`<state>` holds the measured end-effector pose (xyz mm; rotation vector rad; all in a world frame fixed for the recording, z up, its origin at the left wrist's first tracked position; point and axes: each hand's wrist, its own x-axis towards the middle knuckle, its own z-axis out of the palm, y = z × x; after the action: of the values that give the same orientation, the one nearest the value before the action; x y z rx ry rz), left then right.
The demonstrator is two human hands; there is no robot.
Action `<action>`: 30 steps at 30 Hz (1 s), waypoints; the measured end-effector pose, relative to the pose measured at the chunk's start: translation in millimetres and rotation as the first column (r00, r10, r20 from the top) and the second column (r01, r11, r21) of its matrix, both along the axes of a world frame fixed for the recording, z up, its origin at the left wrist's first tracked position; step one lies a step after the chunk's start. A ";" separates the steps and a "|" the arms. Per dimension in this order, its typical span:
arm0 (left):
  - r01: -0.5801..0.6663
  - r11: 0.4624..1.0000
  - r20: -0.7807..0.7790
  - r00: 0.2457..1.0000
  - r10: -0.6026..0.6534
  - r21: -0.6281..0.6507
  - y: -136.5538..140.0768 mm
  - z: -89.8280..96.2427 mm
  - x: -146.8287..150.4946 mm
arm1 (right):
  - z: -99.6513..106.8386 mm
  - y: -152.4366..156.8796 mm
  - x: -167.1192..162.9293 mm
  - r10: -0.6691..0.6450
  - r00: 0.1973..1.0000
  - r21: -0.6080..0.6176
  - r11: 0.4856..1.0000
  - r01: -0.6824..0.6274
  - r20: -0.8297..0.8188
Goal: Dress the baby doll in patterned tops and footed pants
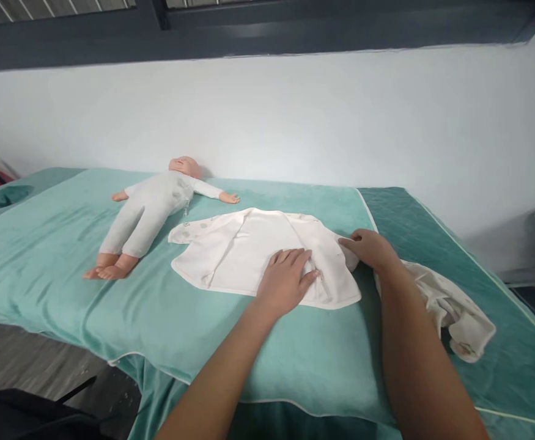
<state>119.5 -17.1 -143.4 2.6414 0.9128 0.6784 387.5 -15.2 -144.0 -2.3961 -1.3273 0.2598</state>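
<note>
A small white baby top lies spread on the green bedding, its sleeves out to both sides. Flat on its right front panel rests my left hand, fingers stretched out. My right hand pinches the top's right sleeve between thumb and fingers. Up and to the left, a baby doll in a white bodysuit lies on its back, arms spread and feet bare. Partly behind my right forearm is a crumpled white garment.
Light green bedding covers the bed, with a darker green cover on the right. A white wall runs along the back under a dark window frame. At the lower left, a black object stands by the grey floor.
</note>
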 end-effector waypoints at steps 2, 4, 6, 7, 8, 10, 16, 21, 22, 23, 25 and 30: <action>0.018 1.000 -0.033 0.999 -0.017 0.019 0.7 -0.5 -2.1 | 3.1 -1.2 1.2 -0.126 0.992 0.139 0.983 0.123 0.015; 0.028 0.998 -0.066 0.997 -0.025 0.052 -0.5 -1.6 -4.3 | 4.6 0.0 -0.5 -0.255 0.966 0.301 0.926 0.229 0.048; 0.038 0.995 -0.087 0.996 -0.030 0.094 -2.5 -3.1 -4.5 | 2.9 2.8 -5.3 -0.292 0.953 0.414 0.879 0.236 0.078; 0.041 0.993 -0.093 0.995 -0.030 0.114 -3.7 -4.0 -3.6 | 0.9 4.5 -9.0 -0.269 0.959 0.446 0.871 0.205 0.085; 0.040 0.991 -0.097 0.995 -0.027 0.129 -4.8 -4.9 -2.5 | -1.4 6.1 -13.5 -0.219 0.973 0.462 0.872 0.161 0.075; 0.031 0.990 -0.101 0.995 -0.017 0.136 -6.6 -6.0 -1.0 | -5.3 8.9 -24.9 -0.052 0.999 0.465 0.884 0.041 0.011; 0.025 1.000 0.019 1.000 -0.025 0.013 9.9 8.9 -47.5 | 21.6 16.2 -77.2 0.225 0.966 0.501 0.855 -0.132 -0.129; -0.369 0.929 0.209 0.911 0.355 0.032 71.8 36.2 -173.8 | 64.1 75.7 -169.3 0.498 0.828 0.465 0.815 -0.346 -0.257; -0.468 0.882 0.249 0.862 0.442 0.057 87.9 40.3 -203.0 | 66.4 98.2 -192.5 0.540 0.788 0.463 0.802 -0.377 -0.295; -0.539 0.839 0.245 0.825 0.509 0.070 104.4 43.5 -231.6 | 66.3 123.7 -215.7 0.557 0.757 0.456 0.802 -0.385 -0.341; -0.645 0.762 0.204 0.756 0.622 0.065 136.0 47.5 -283.9 | 60.7 180.5 -258.6 0.561 0.728 0.419 0.815 -0.400 -0.395; -0.678 0.620 0.108 0.636 0.764 -0.393 195.0 47.7 -366.9 | 41.8 310.4 -325.7 0.482 0.766 0.343 0.869 -0.356 -0.426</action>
<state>-247.4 177.9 -95.8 1.7518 1.8581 0.9259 61.8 295.2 -102.2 -1.6352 -1.5129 0.7456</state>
